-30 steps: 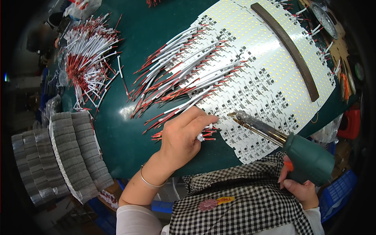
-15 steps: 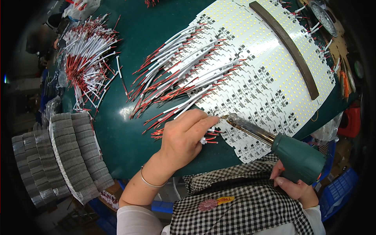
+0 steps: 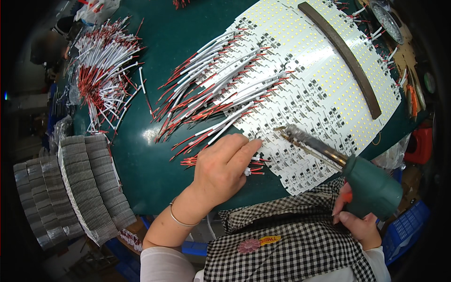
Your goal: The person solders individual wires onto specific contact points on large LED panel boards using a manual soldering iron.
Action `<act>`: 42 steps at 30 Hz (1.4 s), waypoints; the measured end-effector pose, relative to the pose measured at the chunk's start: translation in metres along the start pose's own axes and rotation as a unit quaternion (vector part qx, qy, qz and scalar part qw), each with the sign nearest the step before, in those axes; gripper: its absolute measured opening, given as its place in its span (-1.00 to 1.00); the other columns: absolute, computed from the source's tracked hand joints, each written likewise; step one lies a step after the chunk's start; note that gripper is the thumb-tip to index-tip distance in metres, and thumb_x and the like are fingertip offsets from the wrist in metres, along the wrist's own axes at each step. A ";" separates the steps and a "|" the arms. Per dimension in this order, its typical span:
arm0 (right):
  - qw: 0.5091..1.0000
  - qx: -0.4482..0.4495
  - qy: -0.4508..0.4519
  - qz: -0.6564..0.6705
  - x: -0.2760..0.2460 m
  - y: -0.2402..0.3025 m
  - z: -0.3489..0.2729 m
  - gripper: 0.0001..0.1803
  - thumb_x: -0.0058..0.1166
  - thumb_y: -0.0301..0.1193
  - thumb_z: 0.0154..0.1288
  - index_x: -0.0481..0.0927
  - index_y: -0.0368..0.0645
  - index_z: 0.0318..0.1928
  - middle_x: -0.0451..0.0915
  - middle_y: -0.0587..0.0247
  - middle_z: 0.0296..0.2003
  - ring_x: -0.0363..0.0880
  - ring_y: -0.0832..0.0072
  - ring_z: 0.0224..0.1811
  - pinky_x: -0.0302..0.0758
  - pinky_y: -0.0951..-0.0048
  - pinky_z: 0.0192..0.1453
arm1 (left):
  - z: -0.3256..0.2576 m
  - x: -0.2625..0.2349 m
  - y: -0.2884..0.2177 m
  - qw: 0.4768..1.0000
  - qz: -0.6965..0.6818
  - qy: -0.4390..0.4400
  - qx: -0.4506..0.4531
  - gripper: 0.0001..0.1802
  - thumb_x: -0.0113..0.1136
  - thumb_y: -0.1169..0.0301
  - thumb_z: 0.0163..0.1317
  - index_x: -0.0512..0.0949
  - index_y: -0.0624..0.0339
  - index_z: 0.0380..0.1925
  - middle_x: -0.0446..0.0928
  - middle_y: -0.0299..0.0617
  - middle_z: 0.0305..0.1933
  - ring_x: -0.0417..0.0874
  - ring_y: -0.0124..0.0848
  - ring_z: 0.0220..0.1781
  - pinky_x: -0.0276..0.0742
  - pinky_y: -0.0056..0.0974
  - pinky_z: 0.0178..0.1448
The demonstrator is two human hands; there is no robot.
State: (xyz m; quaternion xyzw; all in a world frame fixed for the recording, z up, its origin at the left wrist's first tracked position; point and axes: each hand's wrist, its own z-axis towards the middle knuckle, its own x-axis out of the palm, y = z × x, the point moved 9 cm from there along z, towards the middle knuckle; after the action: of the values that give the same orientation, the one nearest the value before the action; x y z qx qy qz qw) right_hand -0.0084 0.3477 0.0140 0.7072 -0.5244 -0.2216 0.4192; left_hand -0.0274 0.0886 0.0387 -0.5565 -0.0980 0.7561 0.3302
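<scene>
My left hand (image 3: 220, 165) is closed on a bundle of red-and-white wires (image 3: 256, 170), whose ends stick out on both sides of the fist. Its thumb and forefinger pinch together at the near-left edge of a sheet of white LED circuit boards (image 3: 307, 40). In my right hand (image 3: 359, 228) is a green soldering gun (image 3: 374, 185), gripped by the handle. The gun's tip hovers over the boards, right of my left fingertips and apart from them. Rows of white-sleeved wires (image 3: 225, 96) run from the boards' left part onto the green table (image 3: 155, 181).
A curved brown bar (image 3: 343, 51) lies across the boards. On the left are a heap of loose wires (image 3: 105, 61) and stacked grey strips (image 3: 91, 183). A metal dish (image 3: 387, 23) and orange-handled tool (image 3: 412, 101) sit far right, with a blue basket (image 3: 411, 230) below.
The soldering gun has moved right, its tip pulling away from my left fingertips. My left hand has shifted very slightly and still grips the wires.
</scene>
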 end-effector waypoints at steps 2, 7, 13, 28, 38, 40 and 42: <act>0.999 -0.022 -0.038 0.029 -0.002 0.006 0.001 -0.37 0.31 -0.45 0.08 0.32 -0.29 0.15 0.53 0.12 -0.41 0.51 0.47 -0.47 0.53 0.51 -0.43 | 0.001 -0.001 0.000 1.000 -0.005 -0.005 -0.007 -0.44 0.23 0.72 -0.39 0.64 0.23 -0.19 0.55 -0.13 -0.37 0.60 -0.24 -0.41 0.52 -0.27 -0.40; 0.992 -0.082 -0.091 0.018 -0.010 0.022 0.000 -0.31 0.37 -0.40 0.00 0.37 -0.41 0.12 0.54 0.13 -0.48 0.51 0.50 -0.56 0.52 0.55 -0.53 | 0.002 -0.001 0.001 1.000 -0.017 0.009 -0.023 -0.54 0.24 0.72 -0.26 0.63 0.26 -0.20 0.54 -0.10 -0.37 0.59 -0.23 -0.42 0.51 -0.27 -0.40; 0.975 -0.168 -0.141 -0.016 -0.024 0.041 -0.008 -0.27 0.39 -0.38 -0.08 0.37 -0.47 0.09 0.52 0.12 -0.56 0.48 0.50 -0.66 0.48 0.59 -0.62 | 0.002 -0.016 0.010 0.994 -0.077 -0.072 -0.033 -0.75 0.18 0.70 0.09 0.61 0.29 -0.20 0.57 -0.09 -0.36 0.60 -0.27 -0.40 0.51 -0.33 -0.33; 0.998 -0.023 -0.043 0.035 -0.014 0.015 0.004 -0.33 0.37 -0.41 -0.01 0.40 -0.36 0.12 0.53 0.12 -0.37 0.52 0.48 -0.48 0.51 0.56 -0.48 | 0.015 -0.010 -0.004 0.996 0.081 -0.040 -0.014 -0.50 0.22 0.70 -0.30 0.64 0.14 -0.21 0.49 -0.24 -0.45 0.53 -0.37 -0.57 0.42 -0.32 -0.56; 0.999 -0.001 -0.020 0.025 -0.006 0.008 0.008 -0.32 0.35 -0.41 0.03 0.39 -0.33 0.17 0.52 0.11 -0.39 0.51 0.47 -0.43 0.52 0.54 -0.42 | 0.011 -0.007 -0.006 0.997 0.069 -0.039 -0.004 -0.48 0.20 0.67 -0.30 0.66 0.17 -0.18 0.43 -0.26 -0.51 0.47 -0.39 -0.61 0.36 -0.30 -0.59; 0.999 -0.019 -0.024 0.013 -0.007 0.009 0.007 -0.32 0.36 -0.41 0.03 0.39 -0.32 0.17 0.53 0.11 -0.40 0.52 0.47 -0.42 0.53 0.53 -0.42 | 0.010 -0.006 -0.005 0.997 0.069 -0.041 0.003 -0.48 0.19 0.68 -0.29 0.66 0.18 -0.18 0.43 -0.26 -0.51 0.46 -0.39 -0.61 0.36 -0.29 -0.59; 0.999 -0.020 -0.024 0.022 -0.006 0.009 0.007 -0.32 0.36 -0.41 0.03 0.39 -0.32 0.17 0.53 0.11 -0.40 0.52 0.47 -0.42 0.53 0.53 -0.41 | 0.010 -0.006 -0.006 0.997 0.069 -0.042 0.009 -0.48 0.18 0.68 -0.28 0.66 0.18 -0.17 0.43 -0.26 -0.52 0.46 -0.39 -0.61 0.35 -0.29 -0.59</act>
State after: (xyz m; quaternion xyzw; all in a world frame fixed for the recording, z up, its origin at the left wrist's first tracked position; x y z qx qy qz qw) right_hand -0.0209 0.3501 0.0166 0.6818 -0.5449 -0.2396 0.4252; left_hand -0.0329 0.0912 0.0502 -0.5267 -0.0662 0.8007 0.2777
